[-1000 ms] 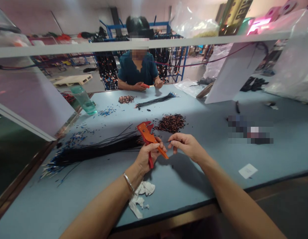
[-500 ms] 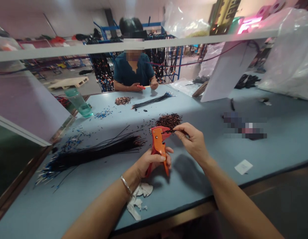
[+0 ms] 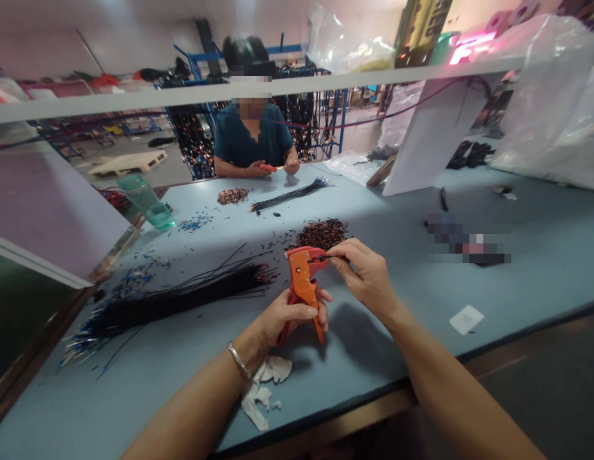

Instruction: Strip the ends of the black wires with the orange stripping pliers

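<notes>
My left hand (image 3: 294,316) is wrapped round the handles of an orange and red wire stripper (image 3: 301,275), held upright above the table. Close by its jaws, my right hand (image 3: 366,271) pinches a short black piece (image 3: 325,257), likely a wire, whose end reaches into the jaws. Just behind the tool lies a heap of short black and copper-coloured bits (image 3: 323,233). To the left stretches a thick bundle of black wires (image 3: 181,300), with blue and bare ends at its near left side.
Across the table (image 3: 412,345) a person (image 3: 253,140) holds a red tool. A green bottle (image 3: 148,204) stands at the left, near scattered blue bits (image 3: 195,222). Crumpled tissue (image 3: 263,390) is beside my left wrist. A white shelf (image 3: 297,88) spans above; a smaller wire bundle (image 3: 291,195) lies beyond.
The view has shifted slightly. My right fingertips are closer to the stripper's jaws, and the gap between the jaws looks narrower. The left hand keeps its hold.
</notes>
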Available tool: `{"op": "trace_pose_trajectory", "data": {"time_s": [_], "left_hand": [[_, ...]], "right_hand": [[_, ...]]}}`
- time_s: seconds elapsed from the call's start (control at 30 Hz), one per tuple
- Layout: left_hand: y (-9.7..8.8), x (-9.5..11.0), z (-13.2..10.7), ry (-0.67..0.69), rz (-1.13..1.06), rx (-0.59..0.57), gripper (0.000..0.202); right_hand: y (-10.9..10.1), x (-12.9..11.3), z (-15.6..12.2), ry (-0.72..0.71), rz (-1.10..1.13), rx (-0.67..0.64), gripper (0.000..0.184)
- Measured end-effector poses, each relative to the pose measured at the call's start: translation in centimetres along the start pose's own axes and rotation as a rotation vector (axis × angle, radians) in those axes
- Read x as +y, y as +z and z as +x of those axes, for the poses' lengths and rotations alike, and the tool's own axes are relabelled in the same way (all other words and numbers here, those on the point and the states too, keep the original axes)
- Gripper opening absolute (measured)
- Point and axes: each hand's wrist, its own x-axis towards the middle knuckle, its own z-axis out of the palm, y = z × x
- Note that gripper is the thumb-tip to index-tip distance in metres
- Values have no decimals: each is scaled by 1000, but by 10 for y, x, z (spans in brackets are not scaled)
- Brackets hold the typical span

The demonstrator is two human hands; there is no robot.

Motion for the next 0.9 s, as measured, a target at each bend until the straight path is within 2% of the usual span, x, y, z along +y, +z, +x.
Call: {"op": "trace_pose_trajectory", "data": {"time_s": [0.27,0.6,0.9], "left_hand": [[-1,-1,0,-7,-3,9,36],[3,1,-2,-38,22,33,32],[2,0,-3,-70,55,47,27]], "right_hand": [[0,-2,0,0,-24,-6,16],[0,2,-2,-91,-89,-3,19],[-8,8,1,-91,-67,-60,17]]}}
